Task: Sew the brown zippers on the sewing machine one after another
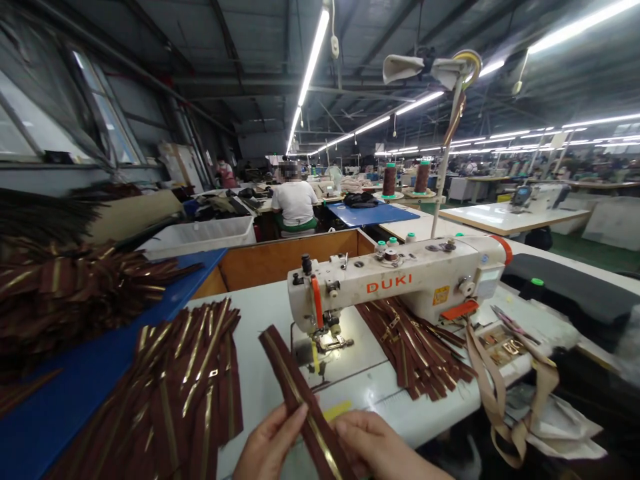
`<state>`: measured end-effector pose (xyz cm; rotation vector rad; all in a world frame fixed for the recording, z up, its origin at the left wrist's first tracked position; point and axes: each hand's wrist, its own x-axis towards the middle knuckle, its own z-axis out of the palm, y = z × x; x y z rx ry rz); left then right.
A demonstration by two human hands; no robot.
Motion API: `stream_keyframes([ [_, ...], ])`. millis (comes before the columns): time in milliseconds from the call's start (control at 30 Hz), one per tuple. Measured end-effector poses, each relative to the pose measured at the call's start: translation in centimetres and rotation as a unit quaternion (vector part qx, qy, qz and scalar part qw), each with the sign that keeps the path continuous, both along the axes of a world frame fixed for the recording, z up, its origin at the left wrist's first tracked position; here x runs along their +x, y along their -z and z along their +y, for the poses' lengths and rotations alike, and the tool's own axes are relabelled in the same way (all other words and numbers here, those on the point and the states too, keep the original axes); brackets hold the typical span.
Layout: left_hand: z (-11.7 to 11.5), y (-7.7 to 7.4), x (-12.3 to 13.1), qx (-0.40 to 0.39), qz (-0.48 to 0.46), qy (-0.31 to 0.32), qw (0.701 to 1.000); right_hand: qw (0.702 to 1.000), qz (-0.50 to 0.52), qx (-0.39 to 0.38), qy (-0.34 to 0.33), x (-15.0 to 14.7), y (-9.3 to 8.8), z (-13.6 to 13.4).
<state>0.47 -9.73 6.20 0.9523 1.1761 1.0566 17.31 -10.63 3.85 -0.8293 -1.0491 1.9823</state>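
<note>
A brown zipper with gold teeth [290, 377] slants up from the bottom edge toward the presser foot of a white sewing machine [390, 280]. My left hand [273, 440] pinches it on its left side, thumb on top. On the other side, my right hand [373, 443] grips its right edge, fingertips partly hidden beneath. The zipper's upper end lies just left of the needle area, apart from the presser foot. To the left is a pile of brown zippers [195, 380], and more brown zippers [413, 347] lie right of the needle, under the machine arm.
A blue board [125, 347] at the left bears a heap of zippers [65, 293]. At the right stands a small parts tray [505, 350] with scissors and beige straps [500, 400] hanging down. Behind is a white bin [205, 237]; a person in white [295, 203] sits farther off.
</note>
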Motion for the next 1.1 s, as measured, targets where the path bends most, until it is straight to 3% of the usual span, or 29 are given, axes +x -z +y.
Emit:
stream_keyframes([
  [133, 2.6, -0.2, -2.6, 0.026, 0.025, -0.049, 0.998, 0.998, -0.052, -0.003, -0.02, -0.9, 1.6, 0.4],
  [267, 6.7, -0.4, -3.1, 0.091, 0.113, -0.031, 0.989, 0.97, -0.186, 0.149, 0.046, -1.6, 2.0, 2.3],
  [400, 11.7, -0.5, -2.2, 0.174, 0.202, 0.003, 0.964, 0.881, -0.363, 0.286, 0.104, -2.1, 1.5, 5.6],
  [500, 13.8, 0.1, -1.9, 0.209, 0.245, -0.025, 0.946, 0.799, -0.477, 0.345, 0.128, -2.2, 1.5, 7.2],
  [633, 12.3, 2.5, -2.1, 0.258, 0.306, -0.065, 0.914, 0.744, -0.525, 0.392, 0.13, -2.0, 1.9, 7.5],
  [700, 10.5, 3.8, -2.0, 0.301, 0.358, -0.031, 0.883, 0.735, -0.529, 0.404, 0.127, -2.0, 1.9, 7.3],
  [800, 8.3, 5.2, -1.7, 0.367, 0.488, 0.067, 0.789, 0.73, -0.532, 0.411, 0.122, -1.9, 1.9, 7.2],
  [867, 7.6, 5.8, -1.5, 0.379, 0.548, 0.094, 0.74, 0.729, -0.531, 0.416, 0.117, -1.9, 2.0, 7.3],
  [967, 7.5, 6.1, -1.6, 0.382, 0.577, 0.094, 0.716, 0.725, -0.529, 0.425, 0.115, -1.8, 2.0, 7.4],
  [1100, 7.6, 6.2, -1.7, 0.385, 0.575, 0.096, 0.716, 0.711, -0.539, 0.44, 0.106, -1.7, 1.8, 7.3],
])
